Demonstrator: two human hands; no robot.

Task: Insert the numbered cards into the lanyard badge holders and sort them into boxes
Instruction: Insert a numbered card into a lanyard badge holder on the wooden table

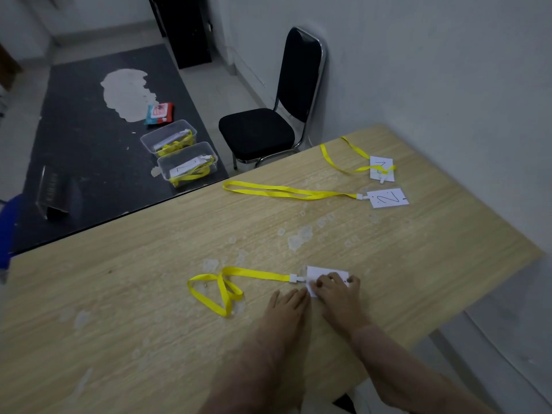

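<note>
On the wooden table point(149, 309) lies a yellow lanyard point(227, 286) whose clip joins a badge holder with a white card point(318, 273). My right hand point(339, 292) rests on that card with its fingers curled over it. Beside it, my left hand point(288, 306) lies flat, fingertips at the card's near left corner. Two more lanyards with numbered cards lie farther off: one card point(388, 198) marked 2 and another card point(380, 168) behind it. Two clear boxes point(168, 138) point(188, 165) holding lanyards and cards stand on the dark table.
A dark table point(89, 150) adjoins the wooden one on the left, bearing a red and blue packet point(159, 113) and a dark stand point(52, 192). A black chair point(268, 121) stands against the wall behind the wooden table.
</note>
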